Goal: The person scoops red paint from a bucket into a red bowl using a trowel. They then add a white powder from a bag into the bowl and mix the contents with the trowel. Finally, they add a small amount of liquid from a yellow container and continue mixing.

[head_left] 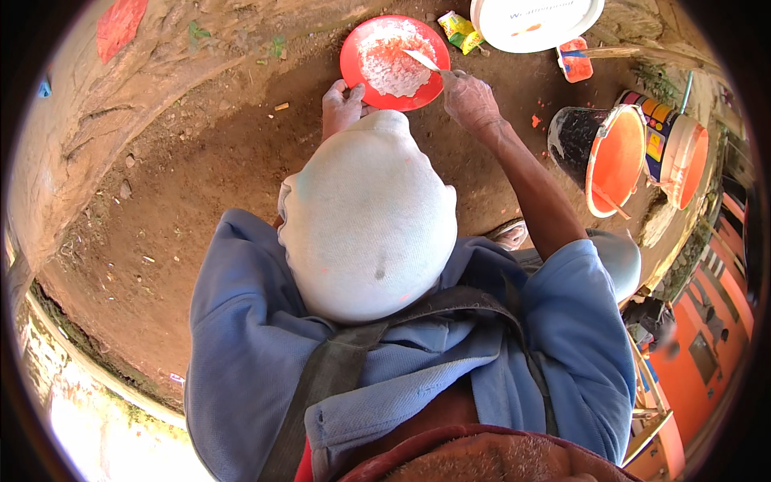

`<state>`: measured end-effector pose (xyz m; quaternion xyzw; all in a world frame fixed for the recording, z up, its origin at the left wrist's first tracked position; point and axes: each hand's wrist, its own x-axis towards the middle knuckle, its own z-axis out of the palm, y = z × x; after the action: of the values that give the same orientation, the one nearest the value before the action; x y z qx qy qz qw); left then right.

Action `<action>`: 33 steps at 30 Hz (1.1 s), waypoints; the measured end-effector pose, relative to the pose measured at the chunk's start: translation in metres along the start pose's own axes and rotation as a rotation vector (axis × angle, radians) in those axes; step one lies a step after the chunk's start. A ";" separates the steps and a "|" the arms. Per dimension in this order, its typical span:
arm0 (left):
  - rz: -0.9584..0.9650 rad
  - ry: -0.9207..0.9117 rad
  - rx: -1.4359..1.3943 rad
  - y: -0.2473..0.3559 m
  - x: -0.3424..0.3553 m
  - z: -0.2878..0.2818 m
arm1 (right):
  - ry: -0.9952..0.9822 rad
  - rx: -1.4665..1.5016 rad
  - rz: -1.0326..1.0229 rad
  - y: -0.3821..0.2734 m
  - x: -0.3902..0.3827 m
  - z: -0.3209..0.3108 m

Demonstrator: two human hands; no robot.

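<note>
1. Looking down from my remote seat, I find the red plate (350, 63) at 12 o'clock, on or just above bare earth; I cannot tell which.
2. In it lies a white and orange mix (395, 79), powder or paste, I cannot say. Orange shows mostly toward the plate's 12 o'clock, white toward its 6 o'clock.
3. My right hand (472, 100) is at the plate's 4 o'clock, its grip closed around the handle of a putty knife (421, 59). The blade points toward 10 o'clock, over the mix.
4. My left hand (343, 108) is at the plate's 7 o'clock, thumb and fingers pinching the rim; the underside of that grip is hidden.
5. Progress, as I judge it: both colours are in the plate and partly worked together. Left to do is the blending, since the patches are not yet one even colour.
6. Nearby, a yellow-green sachet (460, 32) lies at the plate's 2 o'clock. Farther out, at my 2 o'clock, a black bucket (569, 140) is coated orange inside.
</note>
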<state>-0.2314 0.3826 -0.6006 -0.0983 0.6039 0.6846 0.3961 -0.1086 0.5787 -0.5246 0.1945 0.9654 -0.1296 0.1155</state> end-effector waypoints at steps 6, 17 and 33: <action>0.197 0.076 -0.036 -0.038 -0.001 0.005 | 0.046 0.069 0.012 -0.019 -0.014 -0.005; 0.109 -0.029 0.089 -0.044 -0.005 0.008 | -0.058 0.144 0.071 -0.049 -0.032 0.003; -0.162 0.001 0.077 -0.053 -0.016 0.006 | 0.082 0.046 0.057 -0.032 -0.044 0.027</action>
<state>-0.1843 0.3793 -0.6289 -0.1319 0.6201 0.6266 0.4533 -0.0778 0.5272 -0.5316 0.2299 0.9601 -0.1403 0.0751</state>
